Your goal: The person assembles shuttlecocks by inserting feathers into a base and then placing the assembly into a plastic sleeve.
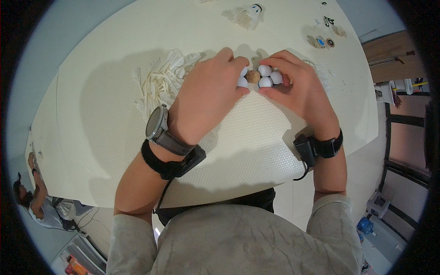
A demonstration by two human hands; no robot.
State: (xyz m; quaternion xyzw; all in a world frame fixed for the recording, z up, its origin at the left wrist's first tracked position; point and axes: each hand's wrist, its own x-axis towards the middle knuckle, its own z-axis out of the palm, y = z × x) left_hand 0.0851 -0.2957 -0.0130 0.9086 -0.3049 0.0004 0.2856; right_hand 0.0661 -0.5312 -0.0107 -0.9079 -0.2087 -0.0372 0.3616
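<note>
My left hand (208,94) curls its thumb and fingers around two white rounded shuttlecock corks (242,82), partly hidden by the fingers. Facing it, my right hand (298,82) cups three more white corks (276,77) between thumb and fingers. Between the two groups sits a cork with its brown grainy face (253,76) showing. All of them rest on the white textured tabletop (256,137). Beside my left hand lies a loose pile of white feathers (160,80), some under its shadow.
A feathered shuttlecock (247,17) lies at the far side. Small round discs (330,42) and black curled pieces (328,21) are at the far right. Clear beadlike bits (321,75) lie beyond my right hand. Another person (34,197) is at the far left; a blue water jug (365,226) stands lower right.
</note>
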